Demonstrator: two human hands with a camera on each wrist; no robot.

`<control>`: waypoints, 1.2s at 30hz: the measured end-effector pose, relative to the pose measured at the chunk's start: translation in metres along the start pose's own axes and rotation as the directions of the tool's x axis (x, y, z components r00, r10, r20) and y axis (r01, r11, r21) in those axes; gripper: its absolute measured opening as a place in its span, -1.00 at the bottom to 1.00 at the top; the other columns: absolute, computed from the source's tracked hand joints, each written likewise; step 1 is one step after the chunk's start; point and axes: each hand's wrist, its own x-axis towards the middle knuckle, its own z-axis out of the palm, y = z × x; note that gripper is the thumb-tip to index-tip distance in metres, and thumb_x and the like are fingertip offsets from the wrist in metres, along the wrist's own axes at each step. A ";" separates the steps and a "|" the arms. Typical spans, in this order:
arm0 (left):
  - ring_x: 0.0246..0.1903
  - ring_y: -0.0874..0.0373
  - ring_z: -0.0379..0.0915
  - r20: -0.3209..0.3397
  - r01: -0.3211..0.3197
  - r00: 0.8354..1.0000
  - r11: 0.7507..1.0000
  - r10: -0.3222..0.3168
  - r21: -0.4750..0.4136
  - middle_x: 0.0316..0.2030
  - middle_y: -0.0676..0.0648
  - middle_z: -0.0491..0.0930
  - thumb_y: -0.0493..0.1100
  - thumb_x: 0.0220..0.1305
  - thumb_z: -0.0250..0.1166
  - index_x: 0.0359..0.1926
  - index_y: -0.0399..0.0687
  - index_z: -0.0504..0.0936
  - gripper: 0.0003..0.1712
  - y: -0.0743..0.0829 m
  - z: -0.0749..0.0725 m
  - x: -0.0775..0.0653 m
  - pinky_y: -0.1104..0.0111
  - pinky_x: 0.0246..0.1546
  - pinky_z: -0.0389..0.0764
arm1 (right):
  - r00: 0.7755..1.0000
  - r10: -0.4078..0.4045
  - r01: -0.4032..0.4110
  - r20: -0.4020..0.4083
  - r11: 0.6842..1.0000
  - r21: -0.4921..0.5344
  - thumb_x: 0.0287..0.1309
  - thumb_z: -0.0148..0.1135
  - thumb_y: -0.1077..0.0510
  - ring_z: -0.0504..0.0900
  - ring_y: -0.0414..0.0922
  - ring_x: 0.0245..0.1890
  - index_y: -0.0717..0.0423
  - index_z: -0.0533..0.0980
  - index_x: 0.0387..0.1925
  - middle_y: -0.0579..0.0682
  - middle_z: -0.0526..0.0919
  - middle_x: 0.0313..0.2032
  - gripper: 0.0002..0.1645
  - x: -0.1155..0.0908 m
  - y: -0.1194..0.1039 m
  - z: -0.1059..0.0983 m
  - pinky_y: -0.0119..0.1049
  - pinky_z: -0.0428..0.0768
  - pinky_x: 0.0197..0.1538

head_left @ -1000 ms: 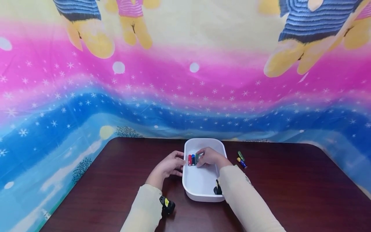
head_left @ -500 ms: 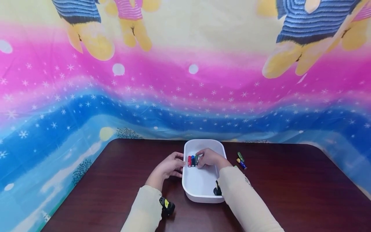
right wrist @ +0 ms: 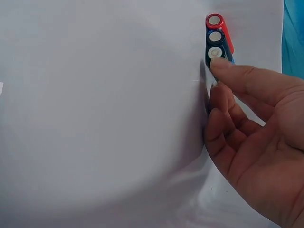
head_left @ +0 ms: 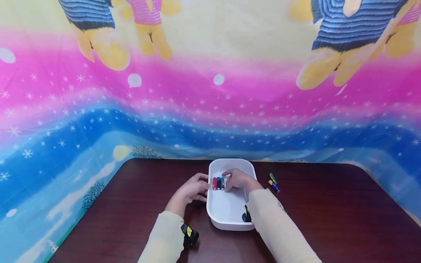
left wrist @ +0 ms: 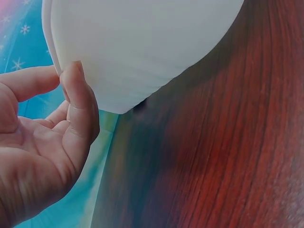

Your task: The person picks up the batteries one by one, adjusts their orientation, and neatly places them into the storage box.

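Observation:
A white tray [head_left: 230, 212] stands on the table. Inside it, near the left wall, a red battery [head_left: 215, 183], a blue battery [head_left: 218, 183] and a dark green battery [head_left: 222, 183] lie side by side. My left hand [head_left: 193, 188] pinches the tray's left rim; the left wrist view shows fingers on both sides of the wall. My right hand [head_left: 238, 179] is inside the tray, just right of the dark green battery, thumb and index finger spread apart near its two ends. The right wrist view has that thumb [right wrist: 256, 83] overlapping the end of the nearest battery.
To the right of the tray, a green battery [head_left: 273, 178] and a blue-and-yellow battery [head_left: 274, 186] lie on the dark wood table [head_left: 329, 204]. A printed cloth [head_left: 184, 120] hangs behind the table. A black wrist camera [head_left: 189, 234] sits on the left sleeve.
My right thumb and index finger have drawn slightly right off the dark green battery, which now shows more fully beside the blue one. My left hand stays at the rim.

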 end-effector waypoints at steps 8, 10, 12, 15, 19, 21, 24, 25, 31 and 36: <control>-0.47 0.09 0.46 0.003 -0.003 1.000 1.000 0.003 -0.003 -0.21 -0.28 0.48 -0.33 0.23 0.12 0.16 -0.28 0.21 -0.51 0.000 0.005 -0.001 0.27 -0.54 0.62 | 0.997 0.031 -0.035 -0.067 0.998 -0.050 -0.08 0.24 0.43 0.46 -0.08 -0.51 0.13 0.40 0.15 0.07 0.52 -0.33 -0.35 -0.004 -0.005 -0.002 -0.34 0.45 -0.46; -0.48 0.09 0.45 0.010 -0.008 1.000 1.000 0.008 0.000 -0.20 -0.30 0.48 -0.34 0.22 0.11 0.16 -0.29 0.20 -0.51 0.000 0.006 -0.002 0.27 -0.54 0.62 | 0.997 0.018 -0.022 -0.076 0.999 -0.047 -0.06 0.24 0.42 0.48 -0.06 -0.47 0.12 0.40 0.15 0.06 0.53 -0.32 -0.36 -0.007 -0.009 -0.006 -0.29 0.50 -0.42; -0.48 0.08 0.45 0.009 -0.011 1.000 1.000 0.011 0.006 -0.20 -0.30 0.48 -0.34 0.22 0.11 0.16 -0.30 0.21 -0.50 0.000 0.007 -0.001 0.26 -0.54 0.62 | 0.997 -0.001 -0.003 -0.075 0.998 -0.055 -0.02 0.24 0.40 0.50 -0.05 -0.42 0.12 0.40 0.15 0.05 0.54 -0.33 -0.38 -0.010 -0.013 -0.012 -0.25 0.54 -0.37; -0.47 0.07 0.45 0.001 -0.011 1.000 1.000 0.010 0.020 -0.21 -0.31 0.48 -0.33 0.22 0.11 0.16 -0.29 0.21 -0.51 -0.001 0.007 -0.002 0.25 -0.53 0.63 | 0.996 -0.053 0.050 -0.066 0.997 -0.050 0.03 0.24 0.36 0.53 -0.03 -0.36 0.14 0.38 0.16 0.03 0.55 -0.36 -0.41 -0.015 -0.018 -0.026 -0.16 0.59 -0.27; -0.47 0.08 0.46 -0.003 -0.005 1.000 1.000 0.005 0.021 -0.23 -0.30 0.49 -0.33 0.21 0.12 0.15 -0.28 0.22 -0.51 -0.002 0.006 -0.003 0.26 -0.54 0.62 | 0.991 -0.124 0.126 -0.059 0.991 0.045 0.09 0.21 0.32 0.53 -0.04 -0.28 0.17 0.36 0.18 0.06 0.55 -0.32 -0.43 -0.023 -0.020 -0.048 -0.08 0.58 -0.17; -0.48 0.09 0.45 -0.004 -0.006 1.000 1.000 0.006 0.015 -0.24 -0.29 0.49 -0.33 0.21 0.12 0.15 -0.28 0.22 -0.51 -0.001 0.006 -0.004 0.26 -0.54 0.62 | 0.986 -0.149 0.155 -0.073 0.985 0.078 0.11 0.21 0.30 0.52 -0.05 -0.26 0.18 0.35 0.19 0.06 0.54 -0.29 -0.43 -0.026 -0.018 -0.060 -0.09 0.57 -0.15; -0.49 0.11 0.44 -0.004 -0.005 1.000 1.000 0.005 0.007 -0.26 -0.26 0.49 -0.34 0.22 0.12 0.16 -0.28 0.21 -0.51 0.000 0.005 -0.005 0.26 -0.53 0.62 | 0.984 -0.159 0.166 -0.086 0.982 0.085 0.15 0.17 0.27 0.51 -0.03 -0.22 0.19 0.34 0.20 0.06 0.54 -0.26 -0.45 -0.031 -0.010 -0.076 -0.06 0.55 -0.12; -0.49 0.12 0.43 -0.003 -0.003 1.000 1.000 0.003 0.004 -0.27 -0.25 0.50 -0.34 0.22 0.12 0.16 -0.28 0.21 -0.50 0.000 0.005 -0.005 0.26 -0.53 0.62 | 0.983 -0.161 0.168 -0.085 0.983 0.075 0.16 0.15 0.27 0.52 -0.01 -0.21 0.20 0.33 0.21 0.06 0.54 -0.26 -0.46 -0.033 -0.006 -0.081 -0.05 0.55 -0.12; -0.49 0.12 0.45 -0.003 0.002 1.000 1.000 -0.002 -0.002 -0.28 -0.25 0.51 -0.34 0.22 0.11 0.17 -0.29 0.21 -0.50 0.002 0.004 -0.005 0.28 -0.53 0.62 | 0.984 -0.153 0.161 -0.089 0.982 0.094 0.20 0.13 0.24 0.52 0.11 -0.10 0.27 0.28 0.23 0.23 0.50 -0.10 -0.44 -0.045 0.028 -0.106 0.06 0.49 -0.02; -0.47 0.09 0.46 -0.006 -0.002 1.000 1.000 0.002 0.007 -0.25 -0.29 0.51 -0.33 0.22 0.11 0.17 -0.29 0.22 -0.50 0.002 0.004 -0.005 0.27 -0.52 0.62 | 0.986 -0.135 0.145 -0.101 0.984 0.104 0.16 0.17 0.25 0.47 0.13 -0.01 0.33 0.22 0.26 0.35 0.39 0.09 -0.36 -0.055 0.060 -0.117 0.06 0.47 0.00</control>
